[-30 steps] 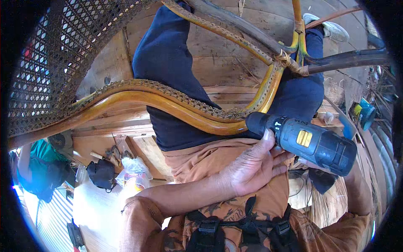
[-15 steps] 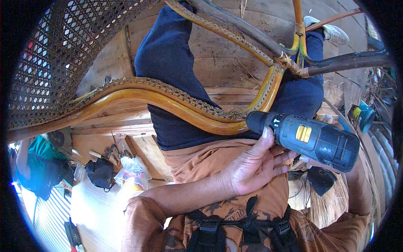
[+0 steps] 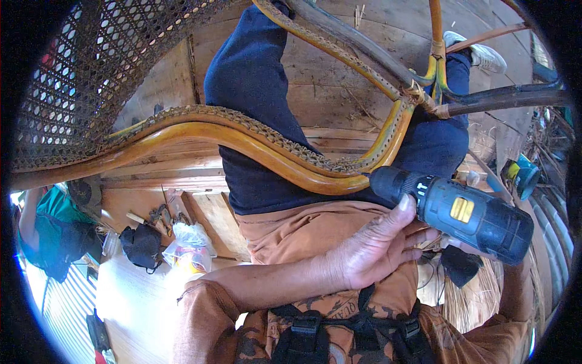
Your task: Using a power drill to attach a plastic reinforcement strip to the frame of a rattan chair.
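A dark cordless drill (image 3: 476,213) with a yellow patch lies across the right side, its chuck pointing left at the curved rattan frame (image 3: 291,171). A short bit shows at the chuck, its tip at or very near the frame's bend. My left hand (image 3: 370,252) has its thumb on the drill's collar and its fingers reaching under the body. The drill mostly hides my right hand, which holds it from below; my right forearm (image 3: 515,288) comes up to it. Woven edging and a row of small holes run along the frame, which rests over my lap.
Woven cane mesh (image 3: 66,91) fills the upper left. Dark and yellow poles meet at a bound joint (image 3: 418,94). A plastic bag (image 3: 189,249) and a black pouch (image 3: 142,247) lie left. Another person in green (image 3: 54,236) is at far left. A tin (image 3: 521,176) stands right.
The drill and my left hand have shifted right and slightly down. The chuck has drawn back a little from the frame, and a short length of bit now shows.
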A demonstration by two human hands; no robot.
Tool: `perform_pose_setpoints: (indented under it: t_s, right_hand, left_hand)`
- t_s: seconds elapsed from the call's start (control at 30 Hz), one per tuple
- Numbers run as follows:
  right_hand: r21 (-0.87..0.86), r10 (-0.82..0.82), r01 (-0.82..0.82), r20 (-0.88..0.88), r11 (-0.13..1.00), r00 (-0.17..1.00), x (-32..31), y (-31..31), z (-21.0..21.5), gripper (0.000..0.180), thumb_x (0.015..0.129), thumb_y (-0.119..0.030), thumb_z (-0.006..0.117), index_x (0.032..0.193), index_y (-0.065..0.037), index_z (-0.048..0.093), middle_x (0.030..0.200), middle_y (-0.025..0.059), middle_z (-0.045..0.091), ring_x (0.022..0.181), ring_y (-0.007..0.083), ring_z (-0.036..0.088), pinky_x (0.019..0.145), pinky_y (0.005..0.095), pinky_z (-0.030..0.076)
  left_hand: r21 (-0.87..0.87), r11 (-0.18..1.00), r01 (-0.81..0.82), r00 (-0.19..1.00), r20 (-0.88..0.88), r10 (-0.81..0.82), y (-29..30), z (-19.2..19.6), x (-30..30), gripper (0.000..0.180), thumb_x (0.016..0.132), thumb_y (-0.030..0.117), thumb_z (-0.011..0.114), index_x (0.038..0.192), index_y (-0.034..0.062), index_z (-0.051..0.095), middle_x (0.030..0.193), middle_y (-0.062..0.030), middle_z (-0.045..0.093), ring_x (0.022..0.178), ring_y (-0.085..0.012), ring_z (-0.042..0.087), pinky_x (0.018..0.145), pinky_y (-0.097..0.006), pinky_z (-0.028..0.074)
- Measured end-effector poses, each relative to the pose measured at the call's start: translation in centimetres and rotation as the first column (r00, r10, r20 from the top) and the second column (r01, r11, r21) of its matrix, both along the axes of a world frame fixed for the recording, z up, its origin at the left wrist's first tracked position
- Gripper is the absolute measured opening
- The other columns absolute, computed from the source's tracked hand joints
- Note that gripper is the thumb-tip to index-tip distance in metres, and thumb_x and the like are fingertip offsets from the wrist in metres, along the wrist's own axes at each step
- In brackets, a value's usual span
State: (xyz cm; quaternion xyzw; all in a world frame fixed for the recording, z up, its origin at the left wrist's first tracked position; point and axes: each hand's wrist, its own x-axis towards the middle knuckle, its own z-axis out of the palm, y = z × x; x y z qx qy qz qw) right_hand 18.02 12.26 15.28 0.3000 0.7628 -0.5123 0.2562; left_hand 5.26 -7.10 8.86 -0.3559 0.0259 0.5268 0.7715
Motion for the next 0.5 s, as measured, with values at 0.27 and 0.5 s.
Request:
perform_pose_setpoints:
  t_s: [0.27,0.5]
  right_hand:
    - [0.006,0.196,-0.196,0.005,0.981,0.981,-2.0,-0.2,1.3,0.063,0.063,-0.021,0.079,0.12,-0.012,0.052,0.117,0.0089,0.056,0.111,0.0215,0.052,0.101,0.0398,0.032]
    - [-0.228,-0.051,0.115,0.268,0.967,0.962,-0.2,0.8,0.4,0.064,0.064,-0.025,0.079,0.12,-0.013,0.052,0.116,0.0074,0.057,0.111,0.0209,0.052,0.099,0.0379,0.035]
  left_hand:
    - [-0.035,0.999,0.009,1.0,-0.015,-0.009,0.2,0.4,0.0,0.054,0.081,0.056,0.052,0.121,0.0211,0.045,0.119,0.002,0.046,0.113,-0.0134,0.039,0.095,-0.037,0.028]
    - [-0.063,0.998,0.012,0.999,-0.043,-0.014,-0.1,0.6,-0.5,0.054,0.081,0.057,0.051,0.12,0.0207,0.046,0.118,0.0022,0.046,0.112,-0.014,0.039,0.094,-0.035,0.028]
